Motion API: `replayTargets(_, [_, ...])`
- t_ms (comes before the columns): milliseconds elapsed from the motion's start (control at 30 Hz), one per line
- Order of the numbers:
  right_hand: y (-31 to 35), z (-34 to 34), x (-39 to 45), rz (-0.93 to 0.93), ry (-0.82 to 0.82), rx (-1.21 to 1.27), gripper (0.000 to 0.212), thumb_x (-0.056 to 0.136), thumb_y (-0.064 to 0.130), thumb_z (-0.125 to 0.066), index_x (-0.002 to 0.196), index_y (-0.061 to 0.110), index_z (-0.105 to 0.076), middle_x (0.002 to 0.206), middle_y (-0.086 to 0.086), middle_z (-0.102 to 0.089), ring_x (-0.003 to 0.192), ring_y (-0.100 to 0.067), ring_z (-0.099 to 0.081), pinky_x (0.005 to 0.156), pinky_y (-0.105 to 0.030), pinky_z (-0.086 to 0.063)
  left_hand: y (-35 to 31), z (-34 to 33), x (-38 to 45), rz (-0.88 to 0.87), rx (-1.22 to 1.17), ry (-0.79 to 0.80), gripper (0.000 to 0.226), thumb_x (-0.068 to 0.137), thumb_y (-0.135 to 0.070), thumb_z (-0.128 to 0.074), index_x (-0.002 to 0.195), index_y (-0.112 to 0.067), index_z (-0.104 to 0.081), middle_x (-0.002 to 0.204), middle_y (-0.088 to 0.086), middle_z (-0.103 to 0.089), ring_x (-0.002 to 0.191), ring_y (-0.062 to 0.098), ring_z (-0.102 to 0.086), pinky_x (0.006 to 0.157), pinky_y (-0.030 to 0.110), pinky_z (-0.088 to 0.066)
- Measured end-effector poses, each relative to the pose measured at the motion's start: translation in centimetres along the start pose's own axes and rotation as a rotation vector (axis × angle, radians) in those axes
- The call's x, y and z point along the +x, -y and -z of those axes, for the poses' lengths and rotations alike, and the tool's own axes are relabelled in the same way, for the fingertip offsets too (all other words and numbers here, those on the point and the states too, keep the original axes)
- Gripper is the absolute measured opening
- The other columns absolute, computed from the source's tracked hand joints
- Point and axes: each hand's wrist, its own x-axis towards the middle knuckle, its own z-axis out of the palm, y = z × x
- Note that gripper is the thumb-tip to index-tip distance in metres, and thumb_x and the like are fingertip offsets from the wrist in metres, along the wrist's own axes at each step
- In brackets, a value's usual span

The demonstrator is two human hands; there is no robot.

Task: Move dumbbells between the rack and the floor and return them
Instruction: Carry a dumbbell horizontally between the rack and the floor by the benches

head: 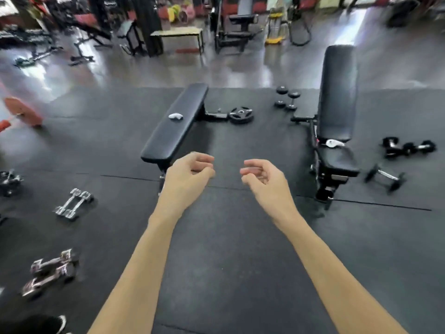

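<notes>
My left hand (190,173) and my right hand (261,175) are held out side by side over the black rubber floor, fingers loosely curled, holding nothing. Chrome dumbbells lie on the floor at the left: one pair (73,203) mid-left, another pair (50,272) lower left. To the right of the incline bench lie black dumbbells (409,148) and a single one (385,177). A small black pair (287,98) stands farther back. No rack shows in this view.
A flat black bench (175,121) with a small white object (175,116) stands ahead. An incline bench (337,112) is at the right. A weight plate (241,114) lies between them. Gym machines fill the background. A dark shoe (51,324) shows at the lower left.
</notes>
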Motion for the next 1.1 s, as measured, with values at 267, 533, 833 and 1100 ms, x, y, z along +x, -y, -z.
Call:
replayTargets(267, [-0.4,10.1,3.7,-0.1,-0.461,0.01,0.033,0.093,0.008,-0.064,0.107,0.038,-0.067,0.105,0.011,-0.078,0.096,-0.012,-0.073,0.091,-0.036,-0.058,-5.5,-11.3,9.5,-0.175,-0.007,0.406,0.024,0.09,-0.017,-0.067,0.098,-0.038,-0.073,0.096,-0.017,-0.078,0.095,0.007,-0.073,0.065,0.022,-0.05])
replayTargets(533, [-3.0,19.8,1.7,-0.2,-0.841,0.021,0.032,0.094,0.013,-0.065,0.112,0.039,-0.067,0.105,0.017,-0.078,0.096,-0.011,-0.07,0.094,-0.035,-0.057,-11.2,-25.9,11.2,-0.334,0.019,0.805,0.025,0.091,-0.015,-0.068,0.104,-0.035,-0.073,0.097,-0.015,-0.078,0.089,0.006,-0.071,0.061,0.006,-0.046])
replayTargets(833, [-9.1,35.2,1.7,-0.278,-1.041,0.071,0.033,0.094,0.013,-0.066,0.115,0.038,-0.067,0.106,0.019,-0.077,0.099,-0.011,-0.069,0.093,-0.035,-0.056,-15.0,-43.9,10.8,-0.285,0.025,0.974,0.027,0.089,-0.015,-0.069,0.106,-0.036,-0.073,0.093,-0.02,-0.078,0.101,0.013,-0.072,0.092,0.041,-0.059])
replayTargets(1100, [-11.4,50.2,6.6,-0.292,-0.989,0.089,0.032,0.095,0.015,-0.066,0.119,0.036,-0.066,0.109,0.018,-0.075,0.1,-0.008,-0.068,0.085,-0.026,-0.051,-21.2,-58.1,12.8,-0.236,0.024,0.947,0.031,0.087,-0.016,-0.072,0.108,-0.039,-0.071,0.098,-0.016,-0.078,0.103,0.013,-0.071,0.098,0.043,-0.058])
